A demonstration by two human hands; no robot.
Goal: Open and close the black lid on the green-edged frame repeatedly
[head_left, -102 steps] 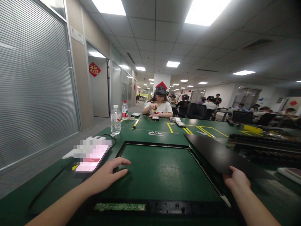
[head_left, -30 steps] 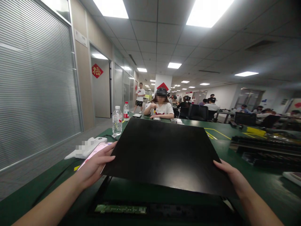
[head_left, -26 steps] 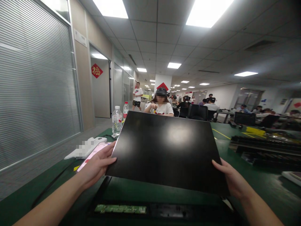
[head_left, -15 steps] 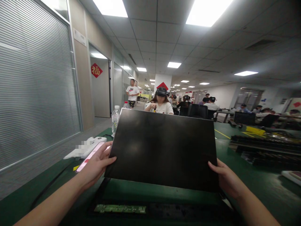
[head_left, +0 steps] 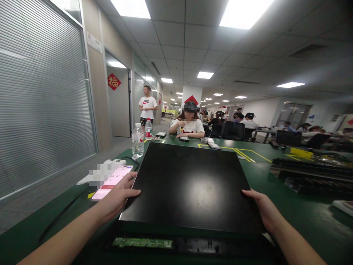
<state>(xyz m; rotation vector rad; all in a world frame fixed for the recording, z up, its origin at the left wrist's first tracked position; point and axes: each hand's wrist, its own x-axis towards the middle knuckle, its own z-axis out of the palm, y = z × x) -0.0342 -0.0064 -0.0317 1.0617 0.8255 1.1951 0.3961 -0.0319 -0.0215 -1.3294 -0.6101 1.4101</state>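
A glossy black LCD panel [head_left: 179, 176] is tilted in front of me, its far edge higher in view, with a ceiling light reflected on it. My left hand [head_left: 120, 195] is closed on its left edge, thumb on top and fingers along the side. Gripping the right edge is my right hand [head_left: 264, 209], thumb on the face and its other fingers hidden beneath. Under the near edge lies a dark frame [head_left: 198, 246] with a narrow green circuit board [head_left: 143, 242] at its left part. The panel hides the rest of that frame.
A lit phone [head_left: 114, 180] lies by my left hand, near a black cable [head_left: 63, 208]. Two bottles, one a clear water bottle [head_left: 138, 141], stand beyond it. Dark stacked strips [head_left: 309, 173] lie to the right. Across the green table [head_left: 306, 221] sits a person [head_left: 190, 123].
Both hands have tipped the panel's far edge down, so it lies flatter and shows a bright reflection. The far side of the table is now visible. A standing person in the background has come closer.
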